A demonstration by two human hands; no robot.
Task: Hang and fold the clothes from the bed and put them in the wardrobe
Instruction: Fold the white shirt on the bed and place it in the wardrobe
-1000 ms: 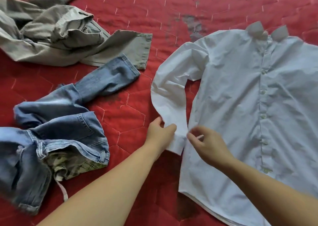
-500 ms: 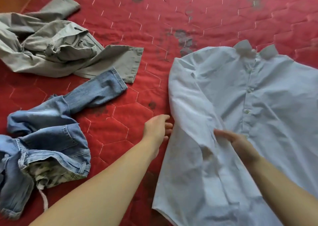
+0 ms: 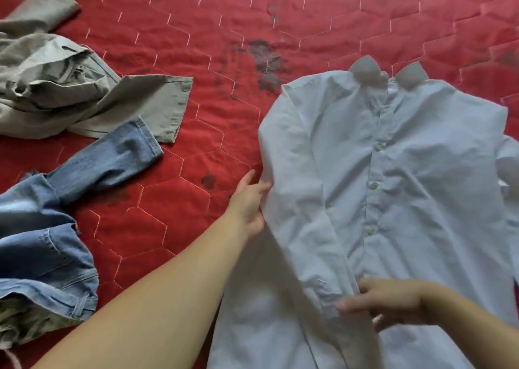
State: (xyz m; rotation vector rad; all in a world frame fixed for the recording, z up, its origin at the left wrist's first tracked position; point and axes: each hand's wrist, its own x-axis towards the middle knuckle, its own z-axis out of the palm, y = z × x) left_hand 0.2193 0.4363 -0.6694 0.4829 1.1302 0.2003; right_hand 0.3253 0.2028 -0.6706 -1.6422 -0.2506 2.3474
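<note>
A white button-up shirt point(image 3: 407, 177) lies face up on the red quilted bed point(image 3: 252, 31), collar at the far end. Its left sleeve is folded down along the body. My left hand point(image 3: 250, 202) rests flat against the shirt's left edge at the fold, fingers apart. My right hand point(image 3: 384, 301) pinches the sleeve's cuff low on the shirt front. Crumpled blue jeans point(image 3: 56, 214) lie at the left. Grey-khaki trousers point(image 3: 70, 87) lie in a heap at the upper left.
The red quilt spreads across the whole view, with bare stretches at the top and between the jeans and the shirt. The shirt's right sleeve point(image 3: 508, 169) bunches at the right border.
The sleeve, bent outward a second ago, now lies straight down over the shirt front. My right hand has drawn the cuff downward. My left hand has shifted up to the shirt's side edge.
</note>
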